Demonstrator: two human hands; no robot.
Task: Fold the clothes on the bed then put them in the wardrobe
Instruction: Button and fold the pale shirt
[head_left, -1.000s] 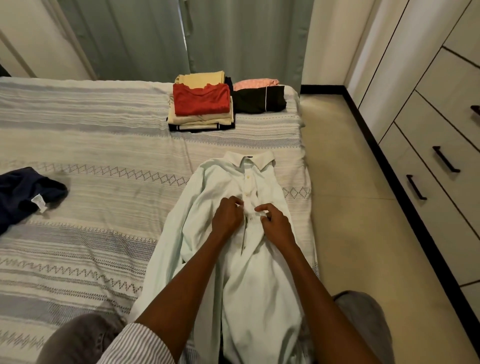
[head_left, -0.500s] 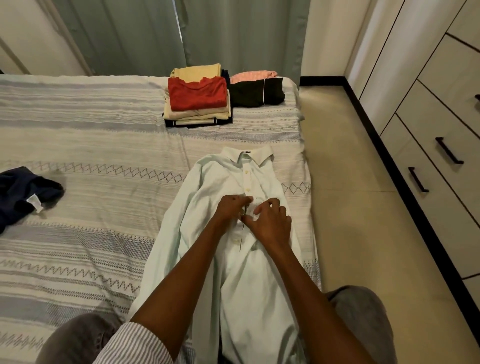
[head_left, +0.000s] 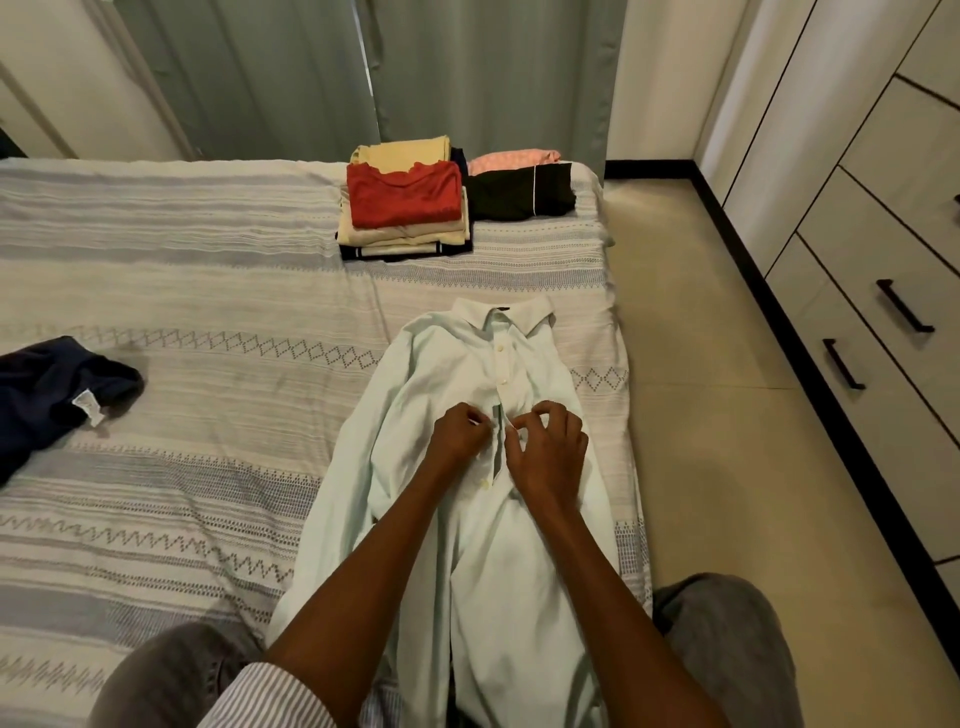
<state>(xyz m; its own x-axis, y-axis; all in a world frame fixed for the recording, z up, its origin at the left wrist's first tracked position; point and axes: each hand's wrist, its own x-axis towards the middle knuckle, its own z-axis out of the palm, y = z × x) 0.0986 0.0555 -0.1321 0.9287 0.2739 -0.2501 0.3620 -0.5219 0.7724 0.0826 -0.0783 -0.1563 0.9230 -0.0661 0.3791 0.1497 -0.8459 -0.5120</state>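
A pale mint button-up shirt (head_left: 431, 395) lies face up along the bed's right edge, collar away from me. My left hand (head_left: 460, 434) pinches the left side of the button placket at mid-chest. My right hand (head_left: 550, 447) pinches the right side of the placket, fingers curled above the fabric. The two upper buttons are closed; below my hands the front gapes a little. A crumpled navy garment (head_left: 47, 395) lies at the bed's left. A stack of folded clothes topped by a red one (head_left: 405, 200) sits at the far end, with a black folded piece (head_left: 519, 195) and a pink one (head_left: 511, 158) beside it.
The bed (head_left: 182, 291) has a striped, patterned cover. White wardrobe drawers with black handles (head_left: 904, 306) line the right wall across a strip of tiled floor (head_left: 701, 389). Grey-green curtains (head_left: 363, 73) hang behind the bed. My knees show at the bottom.
Both hands have slid slightly down the placket to a lower button, and the fingers of my right hand have lifted and curled. The view has tilted a bit.
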